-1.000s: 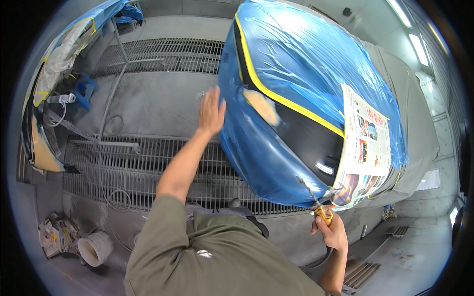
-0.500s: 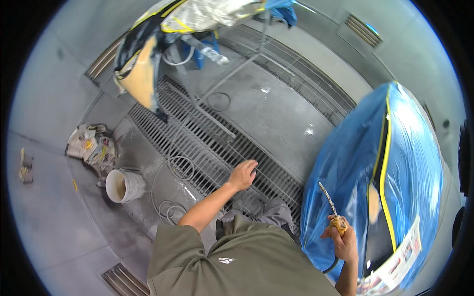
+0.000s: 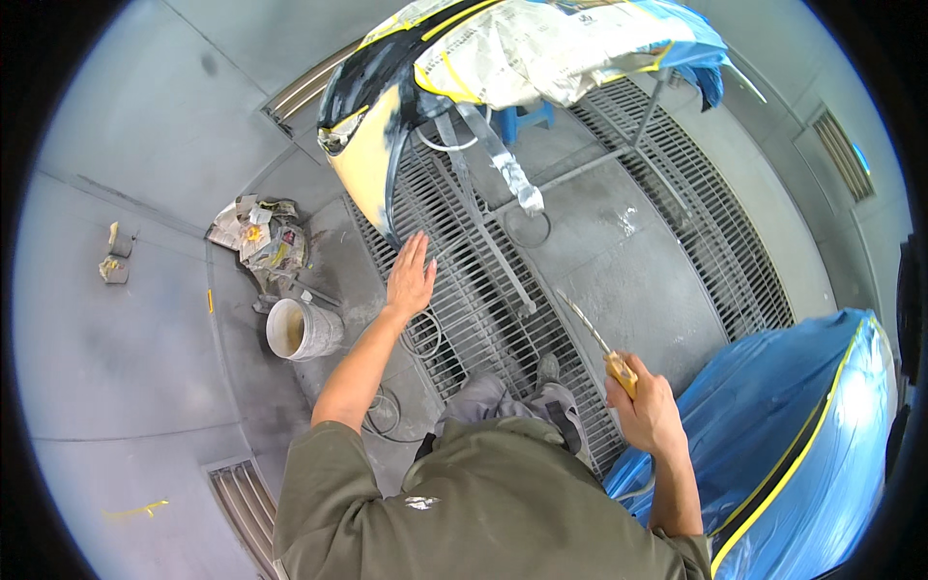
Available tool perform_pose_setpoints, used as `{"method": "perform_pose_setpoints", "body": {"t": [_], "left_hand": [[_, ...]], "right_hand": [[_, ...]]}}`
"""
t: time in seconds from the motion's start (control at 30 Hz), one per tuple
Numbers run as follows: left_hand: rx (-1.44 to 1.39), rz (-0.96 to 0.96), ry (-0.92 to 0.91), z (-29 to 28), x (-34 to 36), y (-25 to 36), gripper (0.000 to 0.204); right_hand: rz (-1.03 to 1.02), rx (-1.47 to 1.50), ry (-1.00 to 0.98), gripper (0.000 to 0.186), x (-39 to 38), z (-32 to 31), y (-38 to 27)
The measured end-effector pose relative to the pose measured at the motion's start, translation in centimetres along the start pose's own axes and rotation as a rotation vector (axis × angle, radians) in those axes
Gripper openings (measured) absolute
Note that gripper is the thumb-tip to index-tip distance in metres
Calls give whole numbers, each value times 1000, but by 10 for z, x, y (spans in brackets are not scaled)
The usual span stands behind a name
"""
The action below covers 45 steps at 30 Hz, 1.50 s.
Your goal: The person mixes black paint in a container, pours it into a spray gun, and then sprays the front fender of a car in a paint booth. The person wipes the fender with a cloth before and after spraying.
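Observation:
In my right hand (image 3: 650,411) is an air blow gun (image 3: 620,374) with a yellow body and a long thin metal nozzle angled up and to the left. A pale hose (image 3: 633,493) shows below that hand. My left hand (image 3: 412,280) reaches forward, fingers stretched out and holding nothing. Its fingertips are close to the lower tip of a car bumper (image 3: 372,159) with a black and beige surface; whether they touch I cannot tell. Newspaper masking (image 3: 541,48) with yellow tape covers much of the bumper, which rests on a metal stand (image 3: 498,256).
Blue plastic film (image 3: 773,416) wraps a large taped part on the right. A white bucket (image 3: 304,329) and crumpled newspaper (image 3: 259,237) sit on the left. Floor gratings (image 3: 464,309), a coiled hose (image 3: 382,411) and a blue stool (image 3: 527,118) are also around.
My view has turned, so the bumper is nearer and the blue-wrapped part further right. My left hand has moved forward toward the bumper's tip; my right hand has brought the blow gun forward.

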<state>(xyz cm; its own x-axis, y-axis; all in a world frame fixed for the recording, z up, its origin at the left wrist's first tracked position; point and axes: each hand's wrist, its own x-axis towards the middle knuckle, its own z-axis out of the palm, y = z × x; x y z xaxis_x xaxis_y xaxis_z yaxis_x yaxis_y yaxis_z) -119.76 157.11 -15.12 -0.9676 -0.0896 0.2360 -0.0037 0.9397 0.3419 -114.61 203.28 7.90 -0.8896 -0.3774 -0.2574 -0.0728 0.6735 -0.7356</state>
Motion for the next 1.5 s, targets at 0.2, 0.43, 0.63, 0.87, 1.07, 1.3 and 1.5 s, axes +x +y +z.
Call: {"method": "perform_pose_setpoints", "body": {"t": [0.2, 0.43, 0.63, 0.87, 1.07, 1.3, 1.5], "left_hand": [[58, 85, 218, -27, 133, -15, 67], [-46, 307, 645, -21, 343, -38, 83], [195, 685, 418, 13, 369, -134, 85], [296, 1211, 263, -46, 341, -164, 65], [367, 1418, 3, -52, 359, -119, 58], [523, 1737, -176, -98, 376, -126, 74], [479, 1591, -377, -102, 375, -124, 77]], "right_hand": [[-130, -142, 27, 32, 108, -27, -39], [-63, -159, 42, 31, 180, 2, -94], [288, -57, -45, 41, 219, 64, -157], [316, -101, 114, 32, 185, 113, -219], [295, -112, 243, 30, 181, 131, -239], [238, -108, 208, 32, 172, 104, -231], [112, -156, 76, 33, 191, 80, -211]]}}
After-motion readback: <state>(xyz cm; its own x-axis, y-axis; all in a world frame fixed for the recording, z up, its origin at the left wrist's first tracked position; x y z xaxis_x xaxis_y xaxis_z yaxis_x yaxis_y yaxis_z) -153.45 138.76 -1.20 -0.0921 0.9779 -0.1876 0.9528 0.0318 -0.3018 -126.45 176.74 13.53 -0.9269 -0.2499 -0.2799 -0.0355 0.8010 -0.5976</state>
